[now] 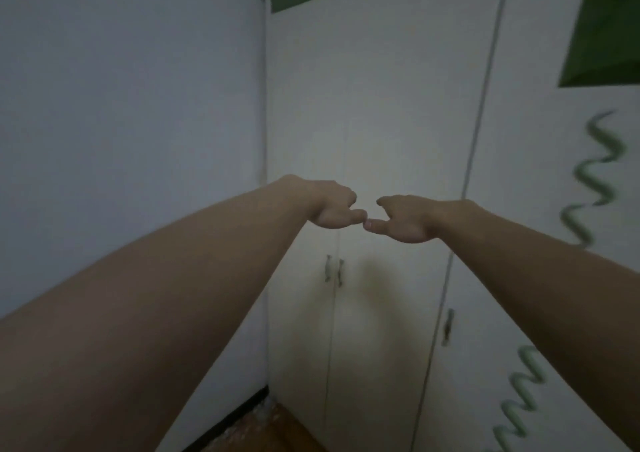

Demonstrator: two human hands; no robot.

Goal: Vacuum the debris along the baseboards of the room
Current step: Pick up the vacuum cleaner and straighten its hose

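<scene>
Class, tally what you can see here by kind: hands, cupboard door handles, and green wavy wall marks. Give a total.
Hands: 2, left hand and right hand, both empty
Door handles: 3
Green wavy marks: 2
Total: 7

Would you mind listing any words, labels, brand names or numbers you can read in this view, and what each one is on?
None: no readable text anywhere.
The green squiggles on the white wardrobe door are decoration, not letters.
Both the left hand and the right hand are bare and empty.

Both hands, left (332, 209) and right (401, 219), outstretched empty, thumbs touching, before wardrobe (381, 105).
</scene>
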